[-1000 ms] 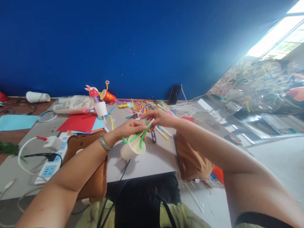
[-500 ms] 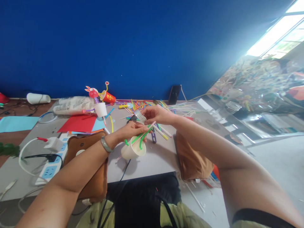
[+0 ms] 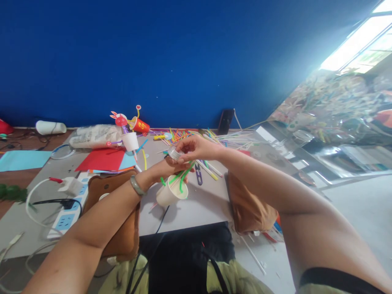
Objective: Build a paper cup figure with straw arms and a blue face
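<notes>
My right hand [image 3: 194, 148] pinches a roll of clear tape [image 3: 175, 153], held just above my left hand. Below it my left hand [image 3: 167, 168] has its fingers closed around the upper ends of green straws [image 3: 183, 179]. Those straws run down into a white paper cup [image 3: 172, 196], which tilts with its mouth toward the upper right. A pinkish straw end sticks out at the cup's lower left. Purple scissors or snips [image 3: 199, 175] lie on the table right of my left hand. Its fingertips are partly hidden behind my right hand and the tape.
Many coloured straws [image 3: 186, 134] lie along the back. A decorated cup figure [image 3: 130, 141], a red cup [image 3: 141, 125] and red paper [image 3: 101, 159] are at the left. Brown cushions [image 3: 249, 204] flank the work area. A power strip [image 3: 65, 220] and a dark phone [image 3: 225, 121] are also there.
My right hand has moved slightly left and down with the tape, which now overlaps my left hand. The cup has stayed nearly in place.
</notes>
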Motion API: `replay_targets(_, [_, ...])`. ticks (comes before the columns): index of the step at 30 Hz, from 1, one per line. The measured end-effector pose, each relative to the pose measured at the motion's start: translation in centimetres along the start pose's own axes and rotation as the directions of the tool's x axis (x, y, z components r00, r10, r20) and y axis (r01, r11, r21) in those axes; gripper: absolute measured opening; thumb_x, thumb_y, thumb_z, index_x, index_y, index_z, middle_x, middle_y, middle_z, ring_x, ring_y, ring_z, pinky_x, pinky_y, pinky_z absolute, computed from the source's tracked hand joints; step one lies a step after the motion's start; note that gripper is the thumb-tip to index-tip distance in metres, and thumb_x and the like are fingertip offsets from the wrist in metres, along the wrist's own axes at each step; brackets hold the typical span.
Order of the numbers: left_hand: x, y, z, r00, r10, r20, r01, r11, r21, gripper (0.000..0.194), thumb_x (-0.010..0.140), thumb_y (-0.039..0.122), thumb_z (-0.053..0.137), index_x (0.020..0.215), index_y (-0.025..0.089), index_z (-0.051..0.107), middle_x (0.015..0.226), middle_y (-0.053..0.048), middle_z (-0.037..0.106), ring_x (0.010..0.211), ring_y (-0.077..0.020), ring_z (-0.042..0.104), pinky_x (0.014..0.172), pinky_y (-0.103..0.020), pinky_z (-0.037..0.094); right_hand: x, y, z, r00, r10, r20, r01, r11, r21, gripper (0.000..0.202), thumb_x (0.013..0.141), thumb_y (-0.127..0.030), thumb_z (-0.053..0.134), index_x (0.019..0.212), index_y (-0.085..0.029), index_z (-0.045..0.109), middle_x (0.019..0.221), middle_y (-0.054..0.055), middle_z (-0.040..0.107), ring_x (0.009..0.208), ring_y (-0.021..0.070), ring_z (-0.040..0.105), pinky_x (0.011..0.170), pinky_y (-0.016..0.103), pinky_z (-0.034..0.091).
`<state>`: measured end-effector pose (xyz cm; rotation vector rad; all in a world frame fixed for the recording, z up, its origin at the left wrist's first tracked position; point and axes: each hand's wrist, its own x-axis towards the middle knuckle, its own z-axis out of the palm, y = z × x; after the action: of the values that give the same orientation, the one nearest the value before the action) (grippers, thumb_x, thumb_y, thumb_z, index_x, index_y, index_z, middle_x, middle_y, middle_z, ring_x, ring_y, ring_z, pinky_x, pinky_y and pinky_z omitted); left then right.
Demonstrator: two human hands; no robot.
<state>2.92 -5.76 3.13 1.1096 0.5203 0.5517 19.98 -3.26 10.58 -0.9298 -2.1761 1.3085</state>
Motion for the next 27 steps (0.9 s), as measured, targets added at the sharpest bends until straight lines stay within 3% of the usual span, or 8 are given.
replay_targets(4, [0.1, -0.1, 0.0, 0.997, 0.066, -0.025, -0.065, 0.997, 0.050, 0.057, 0.059, 0.058, 0.088, 0.086, 0.013, 0.064, 0.063, -0.005, 0.068, 0.054, -0.0166, 0.065, 0.050, -0.027, 0.051, -0.2, -0.5, 0.8, 0.995, -0.092, -0.022, 0.088, 0.986, -0.145, 0.023, 0.069, -0.032, 0.079, 0.084, -0.016, 0.068, 0.080, 0.000, 0.069, 0.071, 0.0114, 0.059, 0.066, 0.025, 0.049])
replay_targets(8, [0.2, -0.3, -0.4, 0.980, 0.161, -0.120, -0.141, 0.977, 0.160, 0.050, 0.062, 0.056, 0.086, 0.073, 0.014, 0.061, 0.057, -0.004, 0.066, 0.050, -0.0154, 0.062, 0.049, -0.025, 0.047, -1.2, -1.7, 1.1, 0.987, -0.157, -0.033, 0.146, 0.963, -0.226, 0.015, 0.068, -0.017, 0.073, 0.079, -0.018, 0.064, 0.118, 0.008, 0.072, 0.104, 0.0203, 0.067, 0.093, 0.033, 0.050])
replay_targets(11, [0.3, -0.1, -0.6, 0.946, 0.253, -0.201, -0.206, 0.952, 0.228, 0.045, 0.066, 0.052, 0.085, 0.068, 0.015, 0.059, 0.053, -0.001, 0.062, 0.048, -0.0137, 0.059, 0.047, -0.024, 0.043, -2.5, -2.6, 1.4, 0.985, -0.166, -0.050, 0.149, 0.958, -0.244, 0.015, 0.068, -0.013, 0.068, 0.080, -0.019, 0.062, 0.129, 0.009, 0.068, 0.121, 0.0254, 0.064, 0.105, 0.040, 0.046])
replay_targets(14, [0.5, 0.1, -0.6, 0.914, 0.315, -0.255, -0.257, 0.937, 0.235, 0.047, 0.064, 0.055, 0.084, 0.067, 0.014, 0.060, 0.053, 0.000, 0.059, 0.047, -0.0110, 0.054, 0.046, -0.022, 0.038, -3.9, -3.0, 1.8, 0.975, -0.191, -0.117, 0.151, 0.945, -0.288, 0.014, 0.071, -0.017, 0.072, 0.078, -0.021, 0.061, 0.140, 0.010, 0.062, 0.133, 0.0286, 0.055, 0.112, 0.046, 0.040])
replay_targets(17, [0.7, 0.1, -0.6, 0.874, 0.366, -0.318, -0.308, 0.926, 0.220, 0.049, 0.066, 0.059, 0.082, 0.070, 0.013, 0.062, 0.058, 0.000, 0.062, 0.050, -0.0094, 0.054, 0.048, -0.021, 0.040, -5.1, -2.6, 2.2, 0.947, -0.205, -0.248, 0.109, 0.930, -0.351, 0.020, 0.077, -0.032, 0.077, 0.074, -0.021, 0.061, 0.149, 0.011, 0.054, 0.140, 0.0312, 0.047, 0.116, 0.051, 0.035])
replay_targets(21, [0.7, -0.2, -0.4, 0.881, 0.376, -0.289, -0.313, 0.919, 0.241, 0.047, 0.073, 0.058, 0.077, 0.070, 0.013, 0.063, 0.058, -0.002, 0.064, 0.050, -0.0095, 0.055, 0.049, -0.021, 0.043, -6.1, -1.2, 2.5, 0.890, -0.199, -0.410, 0.022, 0.918, -0.397, 0.031, 0.083, -0.046, 0.074, 0.072, -0.021, 0.060, 0.141, 0.013, 0.059, 0.135, 0.0320, 0.050, 0.112, 0.053, 0.038])
replay_targets(24, [0.6, -0.1, -0.3, 0.904, 0.335, -0.265, -0.289, 0.937, 0.196, 0.046, 0.073, 0.057, 0.077, 0.073, 0.014, 0.062, 0.059, -0.003, 0.066, 0.051, -0.0114, 0.058, 0.051, -0.022, 0.046, -6.5, -0.3, 2.6, 0.856, -0.167, -0.488, -0.040, 0.922, -0.386, 0.034, 0.081, -0.047, 0.075, 0.069, -0.021, 0.055, 0.120, 0.013, 0.066, 0.116, 0.0297, 0.061, 0.100, 0.049, 0.046])
replay_targets(27, [0.4, 0.2, -0.2, 0.923, 0.306, -0.235, -0.275, 0.949, 0.153, 0.047, 0.074, 0.058, 0.077, 0.076, 0.014, 0.063, 0.063, -0.004, 0.069, 0.054, -0.0125, 0.061, 0.053, -0.023, 0.049, -6.7, 0.4, 2.5, 0.858, -0.097, -0.504, -0.088, 0.940, -0.330, 0.031, 0.079, -0.045, 0.073, 0.071, -0.021, 0.055, 0.096, 0.008, 0.067, 0.097, 0.0254, 0.064, 0.089, 0.043, 0.050])
